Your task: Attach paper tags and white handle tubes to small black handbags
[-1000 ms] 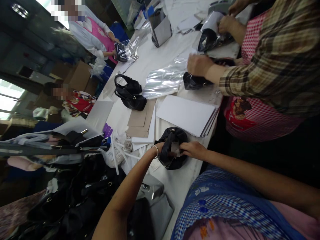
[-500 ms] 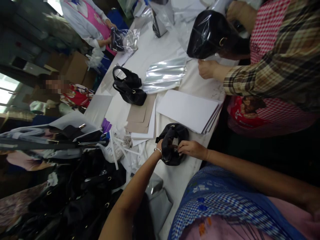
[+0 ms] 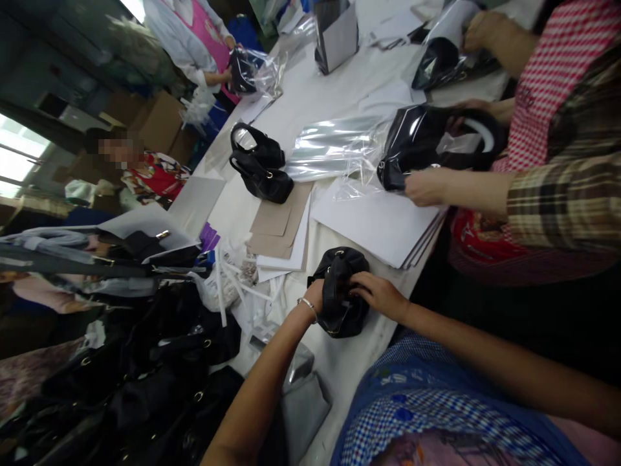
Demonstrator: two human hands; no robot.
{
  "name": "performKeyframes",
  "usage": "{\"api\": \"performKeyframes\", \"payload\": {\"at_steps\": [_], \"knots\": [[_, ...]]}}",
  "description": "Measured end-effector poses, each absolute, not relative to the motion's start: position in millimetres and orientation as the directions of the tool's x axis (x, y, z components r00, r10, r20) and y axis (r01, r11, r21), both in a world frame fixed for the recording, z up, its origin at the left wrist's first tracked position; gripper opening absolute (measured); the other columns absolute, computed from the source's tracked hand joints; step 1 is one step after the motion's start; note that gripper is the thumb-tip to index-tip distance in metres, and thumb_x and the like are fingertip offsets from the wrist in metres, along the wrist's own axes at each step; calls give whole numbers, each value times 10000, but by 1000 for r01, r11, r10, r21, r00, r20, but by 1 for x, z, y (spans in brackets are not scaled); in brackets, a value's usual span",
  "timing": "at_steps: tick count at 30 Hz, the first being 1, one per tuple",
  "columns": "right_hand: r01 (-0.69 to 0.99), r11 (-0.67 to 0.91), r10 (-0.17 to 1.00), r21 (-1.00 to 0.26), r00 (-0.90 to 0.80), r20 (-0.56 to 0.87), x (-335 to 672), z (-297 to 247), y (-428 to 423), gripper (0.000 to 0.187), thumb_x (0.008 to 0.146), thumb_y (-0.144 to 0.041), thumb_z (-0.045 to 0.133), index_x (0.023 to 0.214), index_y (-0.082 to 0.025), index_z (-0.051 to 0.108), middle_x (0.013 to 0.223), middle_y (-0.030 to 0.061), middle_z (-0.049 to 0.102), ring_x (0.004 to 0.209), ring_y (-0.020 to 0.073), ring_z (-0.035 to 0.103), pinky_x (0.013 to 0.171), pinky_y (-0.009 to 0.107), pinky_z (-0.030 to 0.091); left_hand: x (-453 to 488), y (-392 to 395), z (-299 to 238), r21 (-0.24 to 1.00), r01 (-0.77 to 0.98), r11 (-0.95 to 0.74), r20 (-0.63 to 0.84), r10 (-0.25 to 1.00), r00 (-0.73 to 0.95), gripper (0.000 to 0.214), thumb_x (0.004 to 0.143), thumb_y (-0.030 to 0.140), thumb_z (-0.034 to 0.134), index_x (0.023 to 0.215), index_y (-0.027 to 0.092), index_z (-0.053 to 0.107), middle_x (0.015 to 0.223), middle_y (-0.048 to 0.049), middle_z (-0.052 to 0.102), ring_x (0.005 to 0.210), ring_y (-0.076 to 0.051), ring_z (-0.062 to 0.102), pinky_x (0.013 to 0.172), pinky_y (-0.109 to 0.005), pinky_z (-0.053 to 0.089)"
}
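Note:
A small black handbag (image 3: 339,285) lies on the white table (image 3: 310,97) just in front of me. My left hand (image 3: 317,296), with a thin bracelet at the wrist, grips the bag's left side, its fingers hidden behind the bag. My right hand (image 3: 378,292) presses on the bag's right side with its fingers curled into the opening. Both hands are closed on the bag.
Two black handbags (image 3: 259,165) stand further up the table, beside brown card pieces (image 3: 279,220) and a stack of white sheets (image 3: 383,223). A co-worker's hand (image 3: 427,186) on the right holds a bagged black handbag (image 3: 427,139). A pile of black bags (image 3: 136,382) lies at lower left.
My hands have closed in tighter on the handbag, covering its opening. The co-worker on the right has lowered the plastic-wrapped bag down onto the table.

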State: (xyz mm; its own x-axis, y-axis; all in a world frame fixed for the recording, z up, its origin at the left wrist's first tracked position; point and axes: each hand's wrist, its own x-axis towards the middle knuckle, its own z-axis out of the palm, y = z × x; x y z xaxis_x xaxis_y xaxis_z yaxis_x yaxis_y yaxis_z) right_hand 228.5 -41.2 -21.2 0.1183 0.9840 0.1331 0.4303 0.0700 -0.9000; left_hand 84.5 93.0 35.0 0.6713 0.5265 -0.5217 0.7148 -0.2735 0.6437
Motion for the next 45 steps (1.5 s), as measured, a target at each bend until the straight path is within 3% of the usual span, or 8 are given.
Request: {"api": "performKeyframes", "payload": {"at_steps": [4,7,11,16,28,34,42,45], "knots": [[544,33,967,-838,194,164,232,-17,-56,181,903,-292,510,1042,-243,616,1181,65,595,1133,250,519,1030,443,381,41,84,50,673,691,-263,-307,751,585,234,813,293,549,1010,207,642,998,-57,675,918,-210,611,832,-304,472],[510,-134,910,-850,402,98,227,-21,-60,502,851,-391,583,1310,-237,451,1407,85,405,1306,284,348,1118,489,258,18,79,36,725,682,-96,-184,927,326,544,788,356,604,1291,229,439,1324,-102,508,1139,-229,532,945,-345,438],[393,-211,900,-895,435,-21,207,-41,-49,766,873,-461,518,1473,-214,111,1519,112,181,1393,272,162,1135,504,196,23,81,-2,802,578,153,-423,828,368,849,757,408,646,1438,173,198,1469,-162,326,1319,-284,367,1053,-415,356],[374,-237,854,-896,520,-9,181,-55,-24,741,915,-408,438,1477,-214,-5,1535,121,89,1405,269,95,1130,537,161,53,66,-28,872,486,53,-340,782,523,743,838,418,542,1451,178,197,1461,-89,368,1314,-232,384,1124,-371,287],[497,-275,873,-823,487,3,177,-63,-13,695,905,-374,402,1474,-171,59,1500,162,187,1374,313,189,1096,557,234,56,40,-27,865,501,-23,-249,848,469,624,850,368,497,1410,169,307,1489,-96,306,1381,-264,251,1163,-415,203],[558,-359,887,-748,453,-88,198,-38,-22,716,841,-499,497,1448,-211,249,1361,174,360,1245,356,376,1040,552,325,50,16,-12,848,526,63,-203,956,213,645,789,415,594,1358,182,399,1384,-119,445,1299,-273,374,1122,-425,281],[101,-468,853,-878,311,-419,206,-27,-36,790,724,-458,672,1400,-270,310,1244,96,522,1061,258,562,879,409,502,42,19,-4,928,64,368,-372,925,75,450,929,452,349,1199,174,579,1239,-85,598,1177,-214,524,1069,-392,366],[53,-497,832,-866,311,-459,202,-25,-41,705,718,-423,680,1336,-220,408,1252,109,542,1089,252,557,914,387,481,43,21,-12,895,1,446,-446,895,18,405,878,439,486,1132,150,614,1133,-107,649,1066,-215,596,988,-382,447]]}}
